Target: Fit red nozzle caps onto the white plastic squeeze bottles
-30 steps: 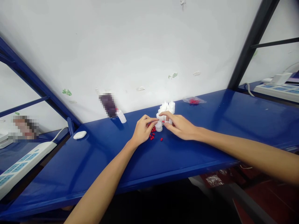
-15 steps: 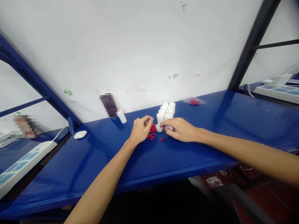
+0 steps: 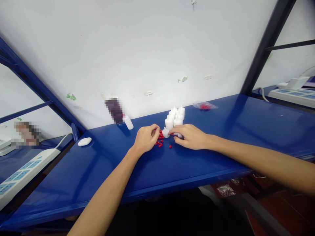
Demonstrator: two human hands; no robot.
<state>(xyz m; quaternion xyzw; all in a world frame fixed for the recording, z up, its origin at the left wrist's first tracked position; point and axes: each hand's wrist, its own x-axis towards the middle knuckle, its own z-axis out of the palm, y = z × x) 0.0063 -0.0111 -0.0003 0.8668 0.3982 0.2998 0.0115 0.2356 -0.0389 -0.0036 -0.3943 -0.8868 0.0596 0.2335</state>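
Note:
My left hand (image 3: pixel 147 139) is at the left edge of a small pile of red caps (image 3: pixel 160 136). Its thumb and forefinger are pinched together, and whatever lies between them is hidden. My right hand (image 3: pixel 189 136) reaches in from the right, with its fingertips on a small white bottle (image 3: pixel 165 133) that appears tipped over, a short nub showing on top. A bit of red shows by those fingertips. Just behind stands a cluster of several white bottles (image 3: pixel 169 123). One loose red cap (image 3: pixel 170 147) lies in front, apart from the pile.
A clear bag of red pieces (image 3: pixel 205 107) lies by the wall on the blue table (image 3: pixel 157 173). At left are a white bottle with a red top (image 3: pixel 128 122), a blurred-out dark object (image 3: pixel 114 110) and a white oval object (image 3: pixel 84 141). A power strip (image 3: pixel 27 168) lies farther left.
The small white bottle has shifted slightly left and away from me, and its nub now shows. My right fingertips moved slightly left with it. My left hand has moved slightly left.

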